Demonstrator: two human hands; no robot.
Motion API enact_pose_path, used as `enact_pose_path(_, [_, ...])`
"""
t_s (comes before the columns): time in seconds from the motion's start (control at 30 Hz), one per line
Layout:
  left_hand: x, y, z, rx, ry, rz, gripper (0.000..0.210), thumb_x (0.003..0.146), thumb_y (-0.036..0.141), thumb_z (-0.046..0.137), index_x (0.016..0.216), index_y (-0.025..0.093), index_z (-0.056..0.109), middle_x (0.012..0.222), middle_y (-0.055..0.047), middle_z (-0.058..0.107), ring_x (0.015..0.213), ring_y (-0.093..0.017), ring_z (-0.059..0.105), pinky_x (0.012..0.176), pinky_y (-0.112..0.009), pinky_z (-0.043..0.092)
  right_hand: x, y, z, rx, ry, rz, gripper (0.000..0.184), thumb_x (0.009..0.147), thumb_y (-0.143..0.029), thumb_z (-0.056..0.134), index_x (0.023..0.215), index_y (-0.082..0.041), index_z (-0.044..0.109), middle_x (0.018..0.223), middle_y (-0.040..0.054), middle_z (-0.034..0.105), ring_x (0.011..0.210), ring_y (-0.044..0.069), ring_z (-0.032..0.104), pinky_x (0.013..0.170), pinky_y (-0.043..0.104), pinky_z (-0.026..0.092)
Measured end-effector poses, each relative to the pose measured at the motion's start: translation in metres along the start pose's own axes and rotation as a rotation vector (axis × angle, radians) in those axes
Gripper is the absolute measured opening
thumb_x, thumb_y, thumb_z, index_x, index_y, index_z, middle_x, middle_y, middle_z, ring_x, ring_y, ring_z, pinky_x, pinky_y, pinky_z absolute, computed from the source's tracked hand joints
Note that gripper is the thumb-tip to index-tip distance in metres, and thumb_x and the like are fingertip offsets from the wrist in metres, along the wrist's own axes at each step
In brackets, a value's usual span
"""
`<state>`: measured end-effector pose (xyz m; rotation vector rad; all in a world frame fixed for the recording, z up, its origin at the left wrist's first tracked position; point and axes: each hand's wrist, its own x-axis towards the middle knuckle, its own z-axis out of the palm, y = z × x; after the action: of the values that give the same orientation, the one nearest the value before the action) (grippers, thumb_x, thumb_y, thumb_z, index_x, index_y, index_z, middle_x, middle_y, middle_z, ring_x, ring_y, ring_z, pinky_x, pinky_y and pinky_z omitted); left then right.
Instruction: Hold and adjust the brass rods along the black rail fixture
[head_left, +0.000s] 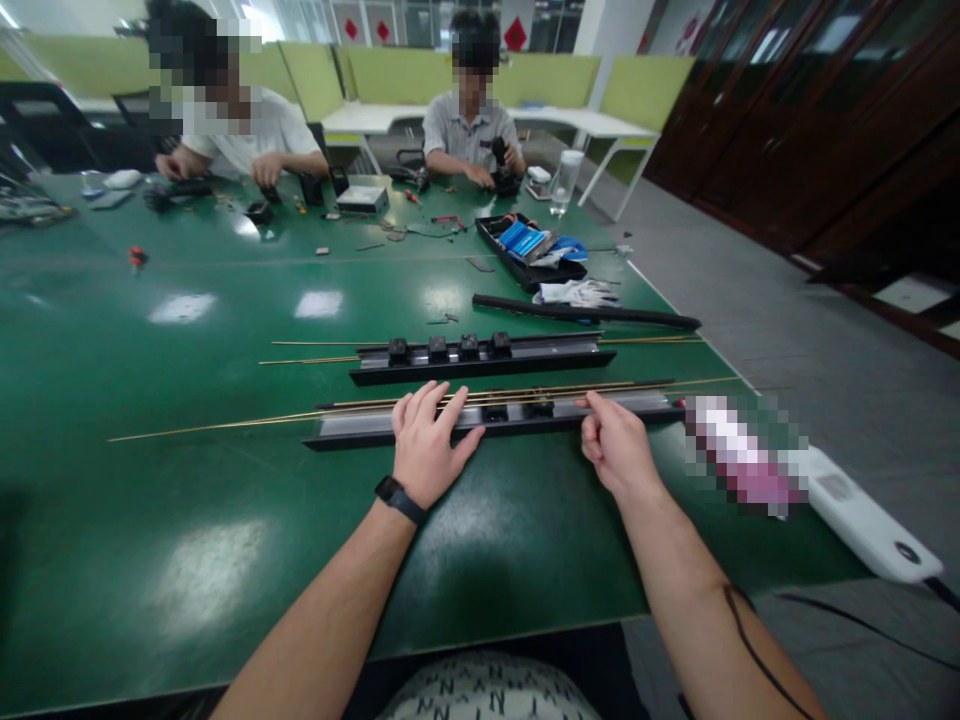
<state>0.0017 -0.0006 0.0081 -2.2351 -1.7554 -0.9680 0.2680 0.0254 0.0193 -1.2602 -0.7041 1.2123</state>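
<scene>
The person's left hand (429,445) was spread wide, palm down, over the thin gold-coloured rods (225,425) and the near long black channel with a grey inner face (525,424), closed around nothing. The right hand (615,440) was curled, its forefinger held out at the rods — whether it pinched one could not be told. The near channel lay with its right end close to the right edge of the glossy green worktop (225,580), and the rods jutted past both its ends. Farther from the near edge, the far long black channel (480,368) looked further along: four small black cubes (438,348) stood in it. The near channel showed just two dark blocks (496,410) — the left hand hid part of it — and its rods seemed only loosely laid.
</scene>
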Motion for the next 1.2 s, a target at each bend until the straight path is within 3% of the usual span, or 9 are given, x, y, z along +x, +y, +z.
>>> enact_pose_path(1.2, [0.0003, 0.0011, -0.0020, -0.017, -0.001, -0.001, 0.049, 0.093, 0.047, 0.065, 0.138, 0.028, 0.062, 0.142, -0.012, 0.062, 0.140, -0.031, 0.049, 0.119, -0.052, 0.028, 0.0002, 0.0018, -0.0015, -0.005, -0.035, -0.010, 0.033, 0.080, -0.047, 0.079, 0.088, -0.017, 0.068, 0.044, -0.0069, 0.048, 0.028, 0.005, 0.029, 0.028, 0.017, 0.018])
